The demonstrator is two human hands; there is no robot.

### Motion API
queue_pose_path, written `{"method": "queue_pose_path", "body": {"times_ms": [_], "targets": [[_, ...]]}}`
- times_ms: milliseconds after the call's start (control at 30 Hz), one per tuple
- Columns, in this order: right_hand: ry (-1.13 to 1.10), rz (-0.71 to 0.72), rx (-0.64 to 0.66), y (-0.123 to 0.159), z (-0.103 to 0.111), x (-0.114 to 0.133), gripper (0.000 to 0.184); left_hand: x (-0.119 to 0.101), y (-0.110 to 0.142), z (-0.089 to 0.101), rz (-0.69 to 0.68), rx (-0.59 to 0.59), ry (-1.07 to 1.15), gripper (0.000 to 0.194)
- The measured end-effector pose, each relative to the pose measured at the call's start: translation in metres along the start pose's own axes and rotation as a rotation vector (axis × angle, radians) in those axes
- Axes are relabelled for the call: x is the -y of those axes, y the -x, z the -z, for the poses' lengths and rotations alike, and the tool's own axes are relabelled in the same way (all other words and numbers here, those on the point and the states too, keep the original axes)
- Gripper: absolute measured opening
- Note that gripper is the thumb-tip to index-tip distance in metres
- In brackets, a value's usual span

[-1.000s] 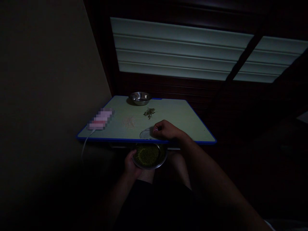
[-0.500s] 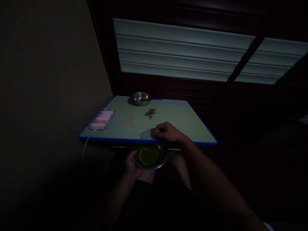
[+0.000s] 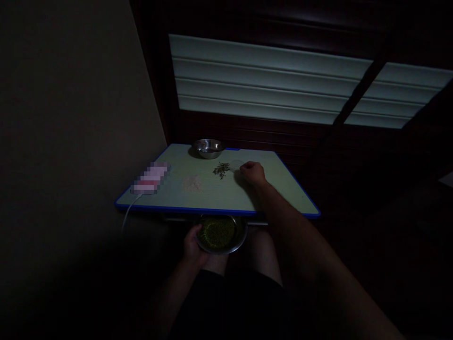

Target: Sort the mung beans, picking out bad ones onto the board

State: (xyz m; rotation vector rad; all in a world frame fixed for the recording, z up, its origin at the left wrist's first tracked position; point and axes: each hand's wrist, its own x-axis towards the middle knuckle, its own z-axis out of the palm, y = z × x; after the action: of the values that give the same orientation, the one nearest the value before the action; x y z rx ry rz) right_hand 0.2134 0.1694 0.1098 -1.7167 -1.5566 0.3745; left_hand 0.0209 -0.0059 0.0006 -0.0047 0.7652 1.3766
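My left hand (image 3: 194,246) grips the left rim of a metal bowl (image 3: 238,246) just below the table's front edge. Inside the bowl lie small green grains (image 3: 216,232) that look like mung beans. Over the table, my right hand (image 3: 252,172) is closed on a thin, pale, see-through round thing (image 3: 236,165); its exact kind is hard to make out in the dim light. That round thing is at the right side of a small heap of dark greenish bits (image 3: 221,170). A pale heap of fine grains (image 3: 191,183) lies further left, touched by neither hand.
A second metal bowl (image 3: 208,148) stands at the back of the pale table (image 3: 283,189), which has a blue edge. At the left lies a blurred-out pink device (image 3: 151,178) with a white cable (image 3: 128,215) hanging over the edge. A wall (image 3: 88,94) rises on the left.
My right hand has moved away from the front edge, toward the back of the table, carrying the round thing to the dark heap. The left hand and its bowl have stayed nearly still.
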Motion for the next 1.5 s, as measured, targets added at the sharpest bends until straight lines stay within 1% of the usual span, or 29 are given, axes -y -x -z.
{"method": "queue_pose_path", "body": {"times_ms": [167,367,567,667,833,867,1000,1200,1367,1500], "targets": [[0.16,-0.025,-0.019,-0.01,0.002,-0.003,0.024,0.0,0.002,-0.001,0.014,0.0,0.035,0.036],[0.304,0.056,0.036,-0.021,-0.001,0.002,0.03,0.0,0.008,-0.01,-0.029,-0.069,-0.005,0.021],[0.397,0.127,0.102,-0.022,-0.005,0.006,0.031,-0.002,0.011,-0.014,-0.017,-0.093,-0.004,0.022],[0.406,0.151,0.113,-0.02,-0.004,0.005,0.031,-0.002,0.011,-0.015,-0.022,-0.096,-0.005,0.018],[0.382,0.168,0.115,-0.01,-0.002,0.004,0.029,-0.001,0.01,-0.015,-0.028,-0.075,0.0,0.018],[0.376,0.165,0.111,-0.007,-0.002,0.004,0.028,-0.001,0.01,-0.015,-0.036,-0.09,-0.003,0.018],[0.351,0.158,0.099,0.003,0.0,0.007,0.027,-0.001,0.009,-0.012,-0.023,-0.064,-0.012,0.019],[0.335,0.162,0.095,0.017,0.002,0.009,0.025,0.0,0.005,-0.008,-0.043,-0.032,0.004,0.021],[0.323,0.208,0.085,0.029,0.001,0.009,0.024,0.0,0.002,-0.005,-0.029,-0.033,0.001,0.021],[0.306,0.225,0.077,0.032,0.002,0.01,0.025,0.0,0.002,-0.003,-0.026,-0.021,-0.022,0.022]]}}
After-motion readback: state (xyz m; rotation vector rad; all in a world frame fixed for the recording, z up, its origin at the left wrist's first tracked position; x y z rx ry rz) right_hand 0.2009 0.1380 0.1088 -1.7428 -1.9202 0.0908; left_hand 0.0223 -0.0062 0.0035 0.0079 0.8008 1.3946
